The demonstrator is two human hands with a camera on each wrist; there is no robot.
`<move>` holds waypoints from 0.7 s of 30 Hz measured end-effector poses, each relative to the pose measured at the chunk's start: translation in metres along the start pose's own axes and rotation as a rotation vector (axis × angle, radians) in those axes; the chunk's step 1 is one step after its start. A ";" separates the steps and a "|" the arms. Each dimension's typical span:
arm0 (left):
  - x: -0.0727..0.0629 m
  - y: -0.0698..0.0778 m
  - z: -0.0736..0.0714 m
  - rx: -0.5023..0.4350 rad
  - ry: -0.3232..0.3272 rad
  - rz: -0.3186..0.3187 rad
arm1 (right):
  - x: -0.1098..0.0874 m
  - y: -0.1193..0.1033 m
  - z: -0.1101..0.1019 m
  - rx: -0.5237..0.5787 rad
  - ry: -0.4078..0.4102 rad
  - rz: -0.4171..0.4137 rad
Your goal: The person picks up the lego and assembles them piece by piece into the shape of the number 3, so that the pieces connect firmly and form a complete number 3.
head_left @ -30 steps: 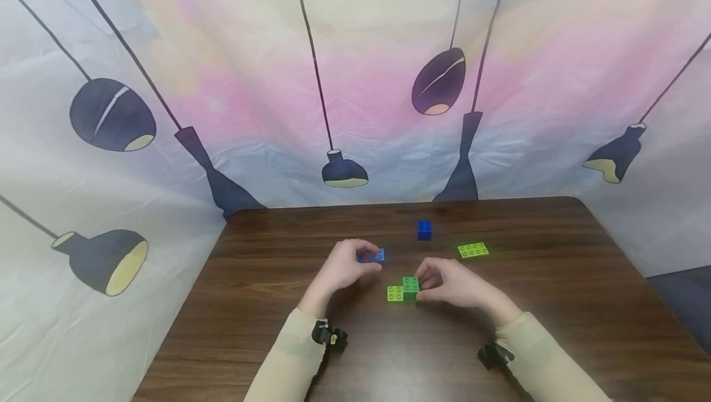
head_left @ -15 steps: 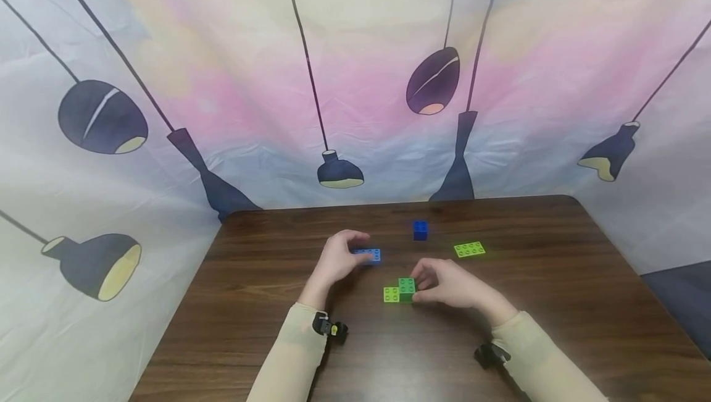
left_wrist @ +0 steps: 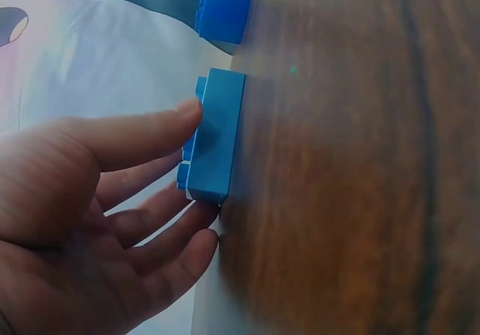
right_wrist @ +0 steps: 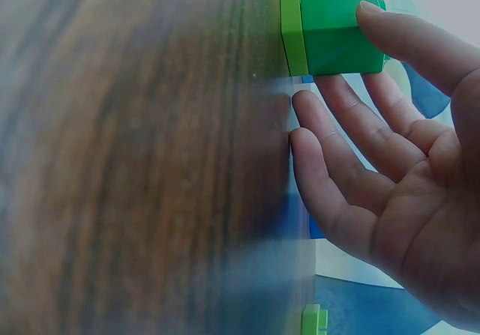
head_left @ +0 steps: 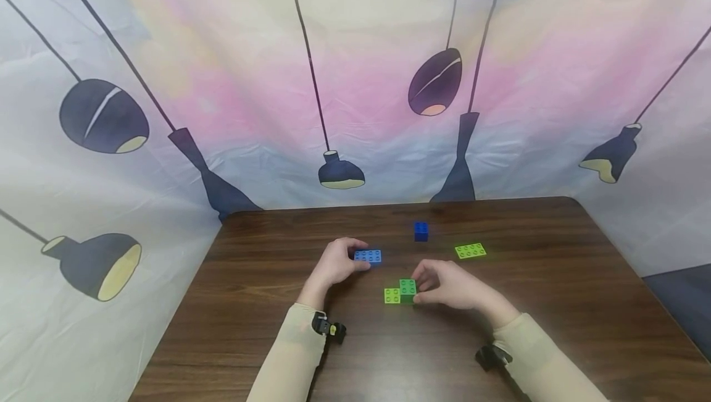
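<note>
In the head view, a light blue brick [head_left: 368, 256] lies left of centre on the table. My left hand [head_left: 333, 263] reaches around its left end, thumb in front and index finger behind. The left wrist view has the thumb [left_wrist: 161, 134] over the studded edge of that brick, a shadow falling on its side. A green brick [head_left: 408, 290] sits on the right half of a flat lime piece [head_left: 392, 296]. My right hand [head_left: 452, 284] pinches the green brick from the right; its thumb [right_wrist: 409, 39] presses the near face, with other fingers partly hidden behind.
A dark blue brick [head_left: 421, 231] stands farther back on the brown table [head_left: 266, 340]. Another flat lime piece [head_left: 470, 251] lies to the right of it. A painted cloth [head_left: 250, 112] hangs behind the table's far edge.
My left hand first lifts a little off the light blue brick, then lowers so thumb and index finger flank it. My right hand stays at the green brick. The head view shifts slightly.
</note>
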State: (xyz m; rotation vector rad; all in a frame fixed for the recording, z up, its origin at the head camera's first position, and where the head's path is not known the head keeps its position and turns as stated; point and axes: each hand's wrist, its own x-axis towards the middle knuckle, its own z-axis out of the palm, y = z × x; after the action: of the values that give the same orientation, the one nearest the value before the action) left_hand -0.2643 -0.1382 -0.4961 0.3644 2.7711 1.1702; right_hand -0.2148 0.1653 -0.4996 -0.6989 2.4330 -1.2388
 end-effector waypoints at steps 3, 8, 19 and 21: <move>0.000 0.001 0.001 0.000 0.005 -0.018 | 0.000 0.000 0.000 0.002 -0.001 -0.007; -0.001 0.003 0.004 0.000 -0.002 -0.037 | 0.000 0.000 0.000 0.007 -0.006 -0.019; -0.002 0.004 0.005 0.026 -0.009 -0.029 | -0.001 0.000 0.001 0.019 -0.001 -0.013; -0.002 0.004 0.005 0.025 -0.008 -0.033 | -0.001 0.000 0.001 0.017 0.000 -0.014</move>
State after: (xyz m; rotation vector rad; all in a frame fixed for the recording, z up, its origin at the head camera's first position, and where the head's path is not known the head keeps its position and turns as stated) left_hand -0.2605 -0.1329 -0.4966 0.3234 2.7765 1.1248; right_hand -0.2135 0.1649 -0.5003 -0.7118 2.4190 -1.2635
